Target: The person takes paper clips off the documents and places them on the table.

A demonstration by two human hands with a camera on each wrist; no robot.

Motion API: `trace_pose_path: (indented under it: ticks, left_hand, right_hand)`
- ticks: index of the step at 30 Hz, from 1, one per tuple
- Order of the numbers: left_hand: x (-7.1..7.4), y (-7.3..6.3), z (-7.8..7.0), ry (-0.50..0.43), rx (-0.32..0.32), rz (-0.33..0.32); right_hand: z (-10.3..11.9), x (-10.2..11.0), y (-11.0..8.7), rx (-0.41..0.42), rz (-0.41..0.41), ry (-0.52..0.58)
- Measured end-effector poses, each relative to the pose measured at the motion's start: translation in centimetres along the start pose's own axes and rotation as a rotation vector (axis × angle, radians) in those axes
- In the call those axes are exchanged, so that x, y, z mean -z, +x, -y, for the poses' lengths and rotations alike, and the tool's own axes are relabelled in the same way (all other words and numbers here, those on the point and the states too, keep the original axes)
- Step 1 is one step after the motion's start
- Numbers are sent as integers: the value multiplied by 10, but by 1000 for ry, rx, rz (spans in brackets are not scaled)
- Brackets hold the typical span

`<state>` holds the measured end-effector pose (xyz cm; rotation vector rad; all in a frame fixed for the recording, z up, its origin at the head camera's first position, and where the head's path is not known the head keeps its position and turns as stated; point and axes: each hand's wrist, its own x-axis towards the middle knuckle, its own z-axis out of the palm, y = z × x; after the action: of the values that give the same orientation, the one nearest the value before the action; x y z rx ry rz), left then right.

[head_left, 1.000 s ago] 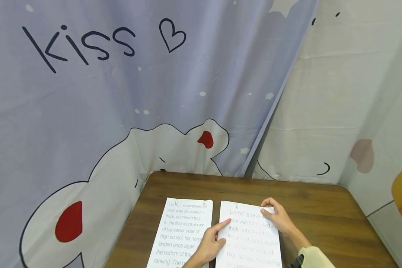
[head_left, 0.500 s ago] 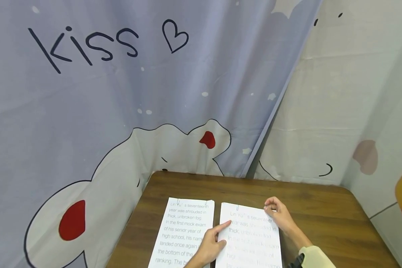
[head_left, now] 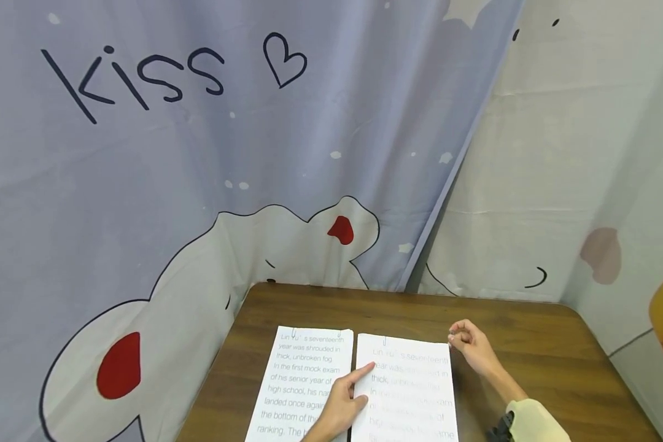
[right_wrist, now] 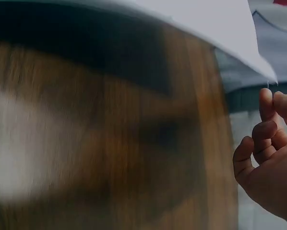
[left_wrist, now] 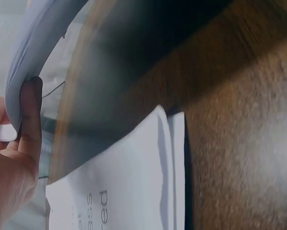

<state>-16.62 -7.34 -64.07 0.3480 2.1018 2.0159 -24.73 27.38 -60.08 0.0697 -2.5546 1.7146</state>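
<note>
My left hand [head_left: 339, 405] grips the left edge of the right-hand stack of printed sheets [head_left: 411, 405]. In the left wrist view that stack [left_wrist: 45, 36] is raised off the table, between the fingers. One paper clip shows on its top edge, towards the left. Just off the stack's top right corner, my right hand [head_left: 480, 353] pinches a small thin wire piece [right_wrist: 269, 85] between thumb and forefinger. It looks like a paper clip, mostly hidden by the fingertips. The other fingers of that hand are loosely curled.
A second stack of printed sheets [head_left: 290, 393] lies on the brown wooden table [head_left: 530, 344], left of the held one, with paper clips on its top edge. Behind the table hangs a printed curtain [head_left: 309, 153]. A black band [head_left: 500, 428] is on the right wrist.
My right hand has moved right, away from the stack's top right corner, with the small wire piece between its fingertips. My left hand keeps its hold, and the stack has shifted slightly left.
</note>
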Motion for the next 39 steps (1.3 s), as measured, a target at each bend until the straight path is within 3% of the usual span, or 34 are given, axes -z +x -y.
trace_pose_path:
  ticks: [5, 8, 13, 18, 22, 28, 39]
  left_hand:
    - [6, 2, -1, -38, 18, -12]
    - [10, 4, -3, -15, 15, -22]
    - [15, 6, -4, 31, -1, -37]
    - [13, 6, -4, 5, 18, -28]
    - [10, 4, -3, -22, 36, -15]
    - [7, 3, -2, -54, 41, 2]
    - [8, 3, 0, -50, 22, -10]
  right_hand:
    - [-16, 17, -5, -18, 31, -49]
    - [-26, 20, -7, -14, 44, -77]
    - [-31, 17, -5, -18, 33, -163]
    - [-35, 15, -7, -39, 23, -279]
    - [-39, 12, -13, -52, 60, -284]
    - [-43, 8, -23, -86, 51, -326]
    - [-49, 3, -21, -50, 24, -425]
